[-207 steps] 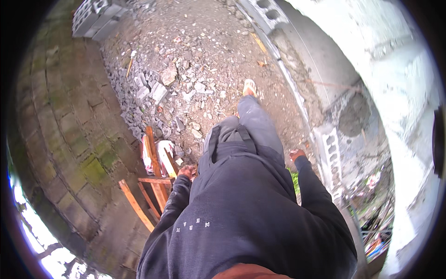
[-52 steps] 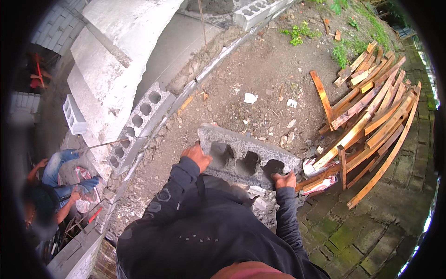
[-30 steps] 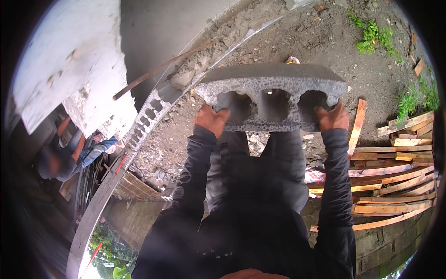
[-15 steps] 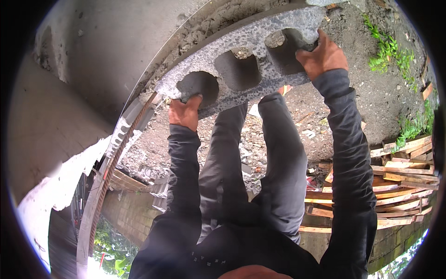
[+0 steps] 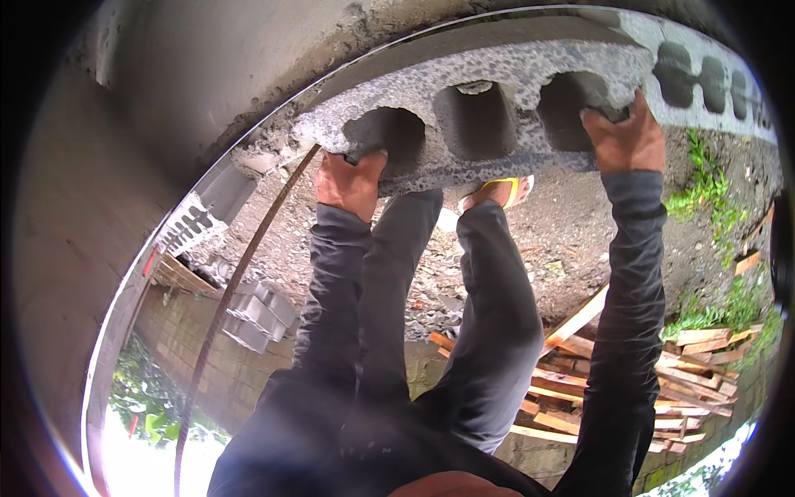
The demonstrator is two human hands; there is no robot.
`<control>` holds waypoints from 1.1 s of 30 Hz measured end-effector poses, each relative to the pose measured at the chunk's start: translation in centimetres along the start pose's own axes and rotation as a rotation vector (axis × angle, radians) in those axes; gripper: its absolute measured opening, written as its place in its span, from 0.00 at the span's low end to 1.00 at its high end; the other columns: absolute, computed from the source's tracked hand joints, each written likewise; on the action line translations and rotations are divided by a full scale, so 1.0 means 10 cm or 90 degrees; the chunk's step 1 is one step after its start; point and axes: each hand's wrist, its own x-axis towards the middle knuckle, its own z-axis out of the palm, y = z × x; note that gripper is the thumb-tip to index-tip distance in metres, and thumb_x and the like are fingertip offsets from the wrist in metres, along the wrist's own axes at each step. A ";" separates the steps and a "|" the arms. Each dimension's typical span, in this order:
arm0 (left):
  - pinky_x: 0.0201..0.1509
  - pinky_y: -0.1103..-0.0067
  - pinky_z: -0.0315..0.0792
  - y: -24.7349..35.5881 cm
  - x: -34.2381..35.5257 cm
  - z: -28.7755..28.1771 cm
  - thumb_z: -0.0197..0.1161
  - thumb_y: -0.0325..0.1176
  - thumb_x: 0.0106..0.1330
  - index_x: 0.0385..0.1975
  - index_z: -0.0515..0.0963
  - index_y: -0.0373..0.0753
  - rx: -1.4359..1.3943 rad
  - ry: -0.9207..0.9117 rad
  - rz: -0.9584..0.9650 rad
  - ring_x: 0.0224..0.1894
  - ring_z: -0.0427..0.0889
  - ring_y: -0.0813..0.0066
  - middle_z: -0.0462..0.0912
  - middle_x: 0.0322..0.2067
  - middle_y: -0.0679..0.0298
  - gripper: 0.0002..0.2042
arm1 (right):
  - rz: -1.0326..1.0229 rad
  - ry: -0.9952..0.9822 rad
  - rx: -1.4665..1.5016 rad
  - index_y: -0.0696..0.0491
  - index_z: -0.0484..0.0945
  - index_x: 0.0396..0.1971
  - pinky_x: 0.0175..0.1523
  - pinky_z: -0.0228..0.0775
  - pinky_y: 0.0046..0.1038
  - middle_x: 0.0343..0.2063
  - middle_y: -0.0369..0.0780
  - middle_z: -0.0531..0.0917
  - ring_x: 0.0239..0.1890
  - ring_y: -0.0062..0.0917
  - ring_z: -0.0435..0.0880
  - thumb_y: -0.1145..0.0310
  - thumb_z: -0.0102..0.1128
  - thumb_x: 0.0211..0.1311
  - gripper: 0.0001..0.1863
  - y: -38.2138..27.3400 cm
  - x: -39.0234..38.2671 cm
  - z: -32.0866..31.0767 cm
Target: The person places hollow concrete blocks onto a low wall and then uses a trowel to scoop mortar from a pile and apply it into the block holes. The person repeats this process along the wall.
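Observation:
A grey hollow concrete block (image 5: 522, 62) with three wide holes lies across in front of me, gripped at both ends. My left hand (image 5: 352, 182) closes on its left end, with fingers reaching into the left hole. At the other end, my right hand (image 5: 627, 141) grips by the right hole, the fingers partly hidden inside. Just past that end runs a row of similar hollow blocks (image 5: 696, 114). A thin taut string (image 5: 397, 41) passes along the far side of the block. Whether the block rests on anything beneath is hidden.
A rusty steel rod (image 5: 233, 290) slants down left of my left arm. Grey blocks (image 5: 261, 311) stand stacked behind it. Cut timber (image 5: 687, 381) is piled at the lower right, near green plants (image 5: 708, 199). Rubble covers the ground around my feet.
The block and both hands have shifted right in the picture, and the block now looks more level. The block row at upper right and my sandalled foot have come into view.

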 end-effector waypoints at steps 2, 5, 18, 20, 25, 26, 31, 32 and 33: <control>0.46 0.67 0.74 -0.13 -0.10 -0.09 0.67 0.39 0.54 0.37 0.79 0.30 -0.018 0.049 -0.082 0.38 0.84 0.52 0.85 0.35 0.48 0.18 | 0.021 -0.052 0.024 0.62 0.73 0.54 0.47 0.76 0.42 0.38 0.56 0.84 0.41 0.50 0.84 0.47 0.69 0.45 0.41 -0.05 -0.10 0.05; 0.42 0.65 0.75 -0.18 -0.03 -0.10 0.67 0.43 0.53 0.38 0.79 0.31 0.022 0.040 -0.136 0.35 0.84 0.49 0.84 0.31 0.47 0.20 | -0.060 0.068 -0.034 0.69 0.72 0.51 0.41 0.78 0.41 0.34 0.59 0.83 0.36 0.50 0.86 0.48 0.72 0.44 0.43 -0.14 -0.09 0.11; 0.45 0.63 0.76 0.03 0.00 -0.14 0.67 0.44 0.53 0.45 0.74 0.32 0.052 0.029 -0.181 0.38 0.84 0.46 0.84 0.34 0.46 0.25 | 0.021 -0.009 0.128 0.63 0.77 0.43 0.39 0.78 0.35 0.31 0.49 0.86 0.32 0.40 0.87 0.54 0.74 0.44 0.31 -0.27 0.03 0.08; 0.41 0.63 0.77 0.04 0.03 -0.13 0.67 0.44 0.53 0.43 0.74 0.29 0.048 0.050 -0.155 0.34 0.84 0.48 0.84 0.30 0.47 0.25 | 0.040 -0.004 0.056 0.64 0.77 0.43 0.40 0.77 0.34 0.32 0.49 0.86 0.33 0.39 0.87 0.54 0.74 0.44 0.32 -0.29 0.05 0.07; 0.37 0.64 0.76 0.02 0.03 -0.10 0.68 0.45 0.52 0.38 0.76 0.31 0.032 0.047 -0.225 0.29 0.84 0.50 0.83 0.26 0.49 0.23 | 0.029 0.006 0.093 0.66 0.77 0.44 0.38 0.77 0.35 0.31 0.50 0.86 0.32 0.39 0.88 0.55 0.74 0.42 0.33 -0.32 0.07 0.08; 0.36 0.65 0.76 0.00 0.04 -0.09 0.68 0.46 0.52 0.37 0.76 0.31 0.027 0.055 -0.211 0.29 0.84 0.50 0.83 0.25 0.49 0.23 | 0.023 0.007 0.087 0.66 0.77 0.44 0.38 0.77 0.35 0.31 0.50 0.86 0.32 0.39 0.88 0.55 0.74 0.42 0.33 -0.33 0.08 0.08; 0.36 0.64 0.76 -0.03 -0.02 -0.07 0.68 0.46 0.53 0.35 0.76 0.30 0.136 0.030 -0.132 0.29 0.83 0.49 0.82 0.24 0.49 0.22 | 0.002 0.026 0.095 0.64 0.77 0.44 0.37 0.75 0.37 0.30 0.51 0.85 0.31 0.44 0.86 0.56 0.74 0.44 0.32 -0.36 0.03 0.05; 0.36 0.64 0.76 -0.04 -0.02 -0.08 0.67 0.46 0.53 0.36 0.76 0.30 0.239 -0.016 -0.066 0.29 0.83 0.48 0.82 0.24 0.48 0.23 | 0.013 0.008 0.111 0.63 0.77 0.45 0.40 0.75 0.36 0.32 0.51 0.85 0.33 0.43 0.86 0.56 0.74 0.45 0.31 -0.37 0.03 0.03; 0.36 0.64 0.76 -0.03 -0.01 -0.08 0.67 0.46 0.54 0.36 0.75 0.30 0.294 -0.036 -0.063 0.29 0.83 0.48 0.82 0.24 0.48 0.23 | 0.029 -0.013 0.118 0.62 0.78 0.45 0.42 0.75 0.35 0.35 0.50 0.85 0.36 0.43 0.86 0.56 0.74 0.46 0.30 -0.39 0.03 0.02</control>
